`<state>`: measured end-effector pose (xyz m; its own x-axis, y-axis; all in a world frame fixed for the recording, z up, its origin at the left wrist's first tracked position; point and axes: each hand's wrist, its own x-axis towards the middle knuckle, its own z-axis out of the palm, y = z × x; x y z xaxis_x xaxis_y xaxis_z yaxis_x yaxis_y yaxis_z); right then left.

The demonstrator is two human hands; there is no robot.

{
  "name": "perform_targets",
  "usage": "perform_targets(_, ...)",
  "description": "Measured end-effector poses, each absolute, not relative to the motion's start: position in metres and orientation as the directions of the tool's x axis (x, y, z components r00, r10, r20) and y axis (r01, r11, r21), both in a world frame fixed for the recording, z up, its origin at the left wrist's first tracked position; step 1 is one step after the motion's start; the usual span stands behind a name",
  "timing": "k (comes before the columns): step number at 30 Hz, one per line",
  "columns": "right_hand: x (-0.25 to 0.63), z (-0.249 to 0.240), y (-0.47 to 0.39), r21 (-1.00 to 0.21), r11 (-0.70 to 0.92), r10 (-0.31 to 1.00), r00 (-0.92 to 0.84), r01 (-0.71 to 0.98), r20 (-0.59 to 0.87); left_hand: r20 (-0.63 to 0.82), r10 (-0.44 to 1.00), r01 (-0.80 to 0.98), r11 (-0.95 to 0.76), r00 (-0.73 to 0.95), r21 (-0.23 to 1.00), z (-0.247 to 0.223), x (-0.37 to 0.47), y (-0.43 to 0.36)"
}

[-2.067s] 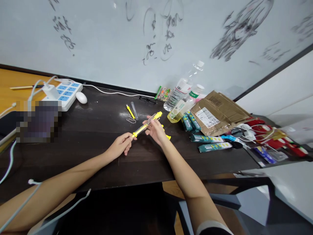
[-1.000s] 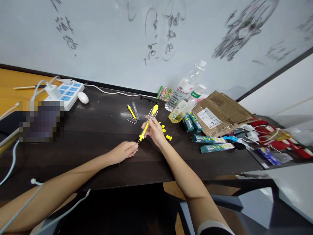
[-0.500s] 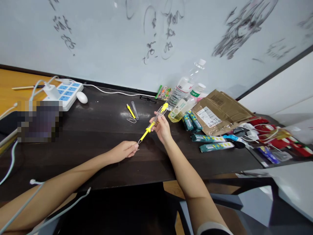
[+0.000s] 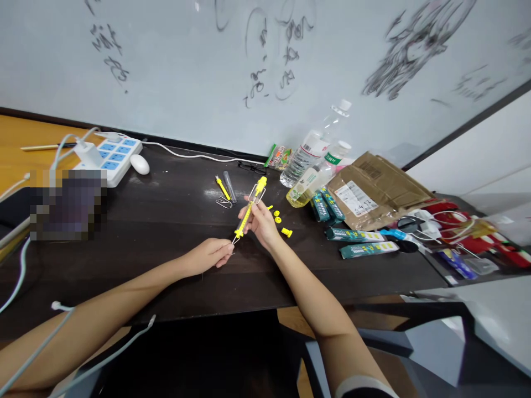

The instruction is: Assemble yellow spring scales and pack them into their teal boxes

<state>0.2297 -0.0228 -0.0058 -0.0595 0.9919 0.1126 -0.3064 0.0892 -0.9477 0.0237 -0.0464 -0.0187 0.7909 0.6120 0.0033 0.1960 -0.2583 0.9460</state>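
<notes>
Desk: dark brown wood-grain desk [image 4: 166, 287], smooth, slight sheen.
Left hand [image 4: 211, 255]: thumb and fingertips pinched together on thin, pale metal wire [image 4: 234, 241] at the tube's lower end.
Right hand [image 4: 264, 228]: fingers curled partway around the tube, thumb along it; not a full fist.
Tube: slim yellow-and-clear plastic tube [image 4: 244, 220], tilted between the hands above the desk, chunky yellow head [image 4: 261, 184] at its far end, bent wire loops flanking the head.
Handling: likely light and stiff, clear wall probably slick and maybe crackable; best held mid-barrel, light pressure. Wire looks springy, easily bent; pinch close to its end.
Small yellow parts: flanged yellow plastic plug [image 4: 286, 232] and rounded yellow plastic bits [image 4: 277, 216], loose just beside the right hand.
Loose pieces, beyond the tube: bent silvery wire clip [image 4: 224, 203], slim yellow plastic rod [image 4: 223, 188], smoky clear cylinder [image 4: 229, 187] beside the rod.
Right side: narrow green printed cardboard boxes [image 4: 369, 250]; behind, creased brown cardboard parcel [image 4: 373, 188] and clear ribbed plastic bottle [image 4: 307, 155].
Back: glossy pale whiteboard [image 4: 178, 72], black marker scribbles.
</notes>
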Motion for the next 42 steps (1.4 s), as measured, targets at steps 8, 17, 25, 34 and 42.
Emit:
perform_targets(8,0.230,-0.005,-0.024,-0.937,0.148,0.988,0.012,-0.316,0.152,-0.021,0.611,0.190,-0.213,0.791,0.958,-0.019,0.025,-0.046)
perform_targets(17,0.231,-0.003,-0.023,-0.929,0.178,0.984,0.065,-0.324,0.166,-0.029,0.603,0.168,-0.175,0.797,0.970,-0.021,0.025,-0.047)
perform_targets(25,0.221,-0.010,-0.028,-0.931,0.100,0.987,-0.083,-0.350,0.138,0.002,0.673,0.210,-0.234,0.740,0.949,-0.018,0.023,-0.046)
perform_targets(34,0.204,-0.016,-0.037,-0.940,0.015,0.975,-0.202,-0.340,0.089,0.178,0.750,0.310,-0.461,0.637,0.831,-0.013,0.020,-0.044)
perform_targets(42,0.206,-0.025,-0.034,-0.949,0.017,0.973,-0.214,-0.315,0.088,0.184,0.770,0.324,-0.454,0.610,0.830,-0.016,0.019,-0.041)
